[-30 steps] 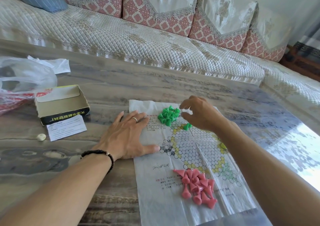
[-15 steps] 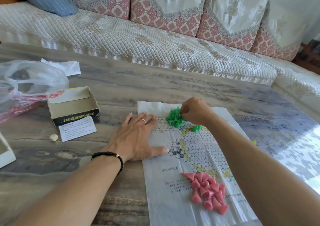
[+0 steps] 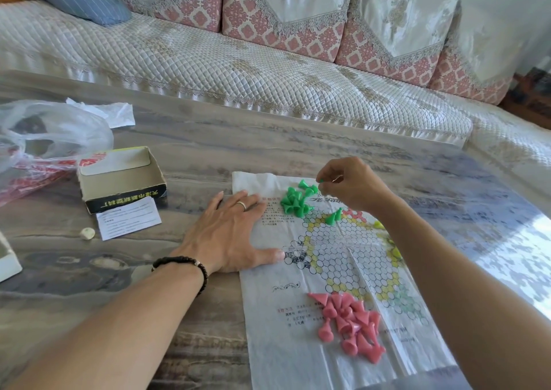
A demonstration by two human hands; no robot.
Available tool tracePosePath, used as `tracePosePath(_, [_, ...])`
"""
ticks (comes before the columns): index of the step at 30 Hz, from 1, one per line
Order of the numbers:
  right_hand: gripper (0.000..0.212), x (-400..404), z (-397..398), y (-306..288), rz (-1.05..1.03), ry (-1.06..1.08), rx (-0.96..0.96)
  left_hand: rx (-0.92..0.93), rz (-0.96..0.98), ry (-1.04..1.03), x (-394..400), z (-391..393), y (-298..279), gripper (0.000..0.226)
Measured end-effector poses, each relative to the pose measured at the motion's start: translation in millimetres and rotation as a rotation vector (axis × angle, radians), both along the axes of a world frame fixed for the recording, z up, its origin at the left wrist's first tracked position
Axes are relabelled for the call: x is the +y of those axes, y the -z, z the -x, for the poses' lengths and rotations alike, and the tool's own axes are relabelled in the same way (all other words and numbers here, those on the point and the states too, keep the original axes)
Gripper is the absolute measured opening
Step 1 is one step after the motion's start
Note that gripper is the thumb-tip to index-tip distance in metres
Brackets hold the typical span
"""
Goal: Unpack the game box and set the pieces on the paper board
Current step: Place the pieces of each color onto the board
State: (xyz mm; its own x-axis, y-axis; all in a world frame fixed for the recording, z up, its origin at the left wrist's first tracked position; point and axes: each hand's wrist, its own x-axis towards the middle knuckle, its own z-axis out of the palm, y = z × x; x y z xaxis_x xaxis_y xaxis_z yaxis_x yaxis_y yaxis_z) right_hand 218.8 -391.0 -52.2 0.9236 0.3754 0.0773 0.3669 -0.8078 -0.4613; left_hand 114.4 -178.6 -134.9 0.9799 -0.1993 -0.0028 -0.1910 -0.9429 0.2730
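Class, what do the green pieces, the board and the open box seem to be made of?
Green pieces: probably moulded plastic, uniform bright colour, smooth cone shapes.
Board: thin printed paper, judging by its fold creases and wrinkles.
Open box: likely cardboard, matte grey inside, printed black side.

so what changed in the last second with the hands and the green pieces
The right hand went down into the green pile, then lifted clear, and now pinches one green piece at its fingertips above the paper board. The left hand stayed flat on the board's left edge. The two green pieces set on the grid, the pink pile and the open box did not move.
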Motion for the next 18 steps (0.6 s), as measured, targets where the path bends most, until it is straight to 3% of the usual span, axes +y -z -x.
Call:
tracePosePath(7, [0.005, -12, 18, -6, 0.027, -0.031, -0.037, -0.014, -0.006, 0.003, 0, 0, 1, 0.11])
tracePosePath(13, [0.017, -17, 29, -1, 0.265, -0.142, -0.112, -0.023, -0.001, 0.001, 0, -1, 2, 0.111])
tracePosePath(18, [0.013, -20, 29, 9, 0.399, -0.202, -0.18, -0.024, 0.005, -0.001, 0, 0, 0, 0.108])
